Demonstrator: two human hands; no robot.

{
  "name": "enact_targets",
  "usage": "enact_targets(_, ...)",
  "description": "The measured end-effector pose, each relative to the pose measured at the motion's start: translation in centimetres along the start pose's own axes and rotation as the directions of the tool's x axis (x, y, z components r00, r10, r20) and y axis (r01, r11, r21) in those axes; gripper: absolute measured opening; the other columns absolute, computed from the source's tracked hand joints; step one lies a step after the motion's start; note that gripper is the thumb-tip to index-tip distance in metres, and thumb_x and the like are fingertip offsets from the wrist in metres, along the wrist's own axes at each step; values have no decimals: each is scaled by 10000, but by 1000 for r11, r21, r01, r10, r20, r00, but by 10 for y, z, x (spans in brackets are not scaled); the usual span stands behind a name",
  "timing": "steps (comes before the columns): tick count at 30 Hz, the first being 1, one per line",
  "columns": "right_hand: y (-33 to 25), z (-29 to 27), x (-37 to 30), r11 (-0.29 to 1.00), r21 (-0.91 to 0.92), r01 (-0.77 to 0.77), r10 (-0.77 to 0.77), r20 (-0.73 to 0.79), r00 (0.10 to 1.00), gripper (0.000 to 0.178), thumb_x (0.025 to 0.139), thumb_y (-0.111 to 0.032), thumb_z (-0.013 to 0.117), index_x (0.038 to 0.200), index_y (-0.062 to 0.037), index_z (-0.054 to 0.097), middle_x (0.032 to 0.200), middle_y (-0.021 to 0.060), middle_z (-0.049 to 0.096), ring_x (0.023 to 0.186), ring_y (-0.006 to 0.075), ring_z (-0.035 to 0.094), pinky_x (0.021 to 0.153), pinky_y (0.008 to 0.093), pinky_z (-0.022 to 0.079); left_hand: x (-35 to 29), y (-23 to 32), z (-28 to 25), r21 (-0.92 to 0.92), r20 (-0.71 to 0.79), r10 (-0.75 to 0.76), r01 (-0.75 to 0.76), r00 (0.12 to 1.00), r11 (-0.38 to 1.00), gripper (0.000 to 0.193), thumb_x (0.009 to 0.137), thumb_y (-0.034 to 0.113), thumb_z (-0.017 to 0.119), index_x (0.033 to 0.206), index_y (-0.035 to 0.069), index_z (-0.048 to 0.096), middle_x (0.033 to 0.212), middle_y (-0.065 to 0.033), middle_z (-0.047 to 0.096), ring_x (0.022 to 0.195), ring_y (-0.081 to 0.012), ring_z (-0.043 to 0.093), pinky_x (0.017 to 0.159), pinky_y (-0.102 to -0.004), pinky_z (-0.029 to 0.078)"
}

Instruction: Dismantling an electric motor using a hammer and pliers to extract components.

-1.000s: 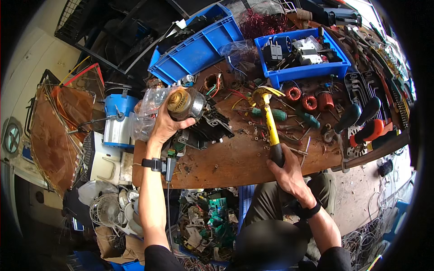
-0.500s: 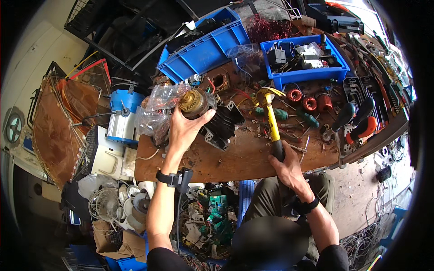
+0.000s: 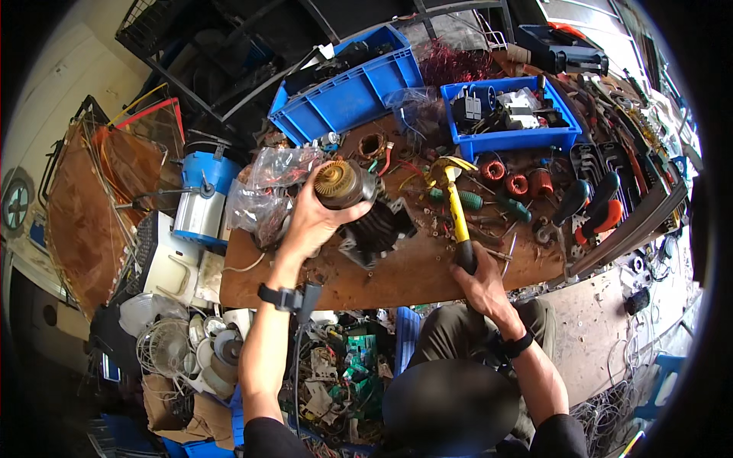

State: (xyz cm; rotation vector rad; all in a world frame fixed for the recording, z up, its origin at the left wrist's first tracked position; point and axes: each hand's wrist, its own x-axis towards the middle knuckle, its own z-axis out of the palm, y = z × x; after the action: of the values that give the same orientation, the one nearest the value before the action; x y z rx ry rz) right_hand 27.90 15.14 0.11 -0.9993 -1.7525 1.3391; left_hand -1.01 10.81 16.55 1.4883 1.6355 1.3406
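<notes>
My left hand (image 3: 307,225) is wrapped around a round motor part (image 3: 341,185) with a brass-coloured, finned end turned up. Just under it, a black finned motor housing (image 3: 379,231) lies tilted on the wooden bench (image 3: 427,271); whether the two touch is hidden. My right hand (image 3: 482,284) grips the black end of a hammer (image 3: 460,216) by its yellow-and-black handle. The hammer's worn yellow head points away from me, over the bench. A green-handled screwdriver (image 3: 463,201) lies beside the hammer.
Two blue crates (image 3: 347,90) of parts stand at the back. Red-wound coils (image 3: 517,184), pliers (image 3: 601,217) and loose tools crowd the right side. Clear plastic bags (image 3: 259,202) and a blue-and-silver machine (image 3: 205,191) sit at the left. Circuit boards (image 3: 360,351) fill the space below.
My left hand has shifted the motor part slightly rightward, over the black housing, which is blurred now. My right hand still holds the hammer in about the same place. The whole view has moved slightly.
</notes>
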Motion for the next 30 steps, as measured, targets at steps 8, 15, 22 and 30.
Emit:
enact_targets(8, 0, -5, -2, 1000, 4, -6, 6, -5, 1000, 338, 900, -195, 689, 1120, 24, 555, 892, 78, 559, 849, 178, 500, 795, 332, 461, -12, -5, 11, 53, -81, 27, -23, 996, 998, 877, 690, 278, 984, 1385, 9, 521, 1248, -90, 686, 1144, -200, 669, 1072, -362, 504)
enact_targets(15, -58, -34, -19, 990, 142, 25, -42, 123, 992, 308, 951, -118, 680, 1205, -18, 537, 801, 19, 583, 576, 90, 555, 500, 253, 457, -7, -14, -21, 99, 104, 51, -61, 993, 993, 1001, 666, 269, 990, 1483, 12, 472, 1324, -67, 650, 1216, -157, 600, 1097, -329, 458)
enact_targets(22, -157, -67, -34, 984, -175, 39, 6, 250, 968, 376, 982, -313, 710, 1144, 5, 591, 736, 28, 576, 546, 68, 513, 496, 279, 414, -9, -12, -20, 133, 52, 128, -134, 990, 982, 886, 675, 307, 983, 1398, 40, 547, 1279, -61, 667, 1186, -165, 616, 1074, -334, 471)
enact_targets(30, -181, -56, -43, 978, -167, -125, 171, 292, 941, 300, 1048, -319, 627, 1038, -24, 573, 634, 3, 549, 446, 70, 499, 406, 274, 371, -11, -14, -25, 72, 91, 135, -141, 987, 987, 849, 683, 342, 973, 1366, 44, 566, 1253, -57, 679, 1168, -177, 637, 1071, -358, 487)
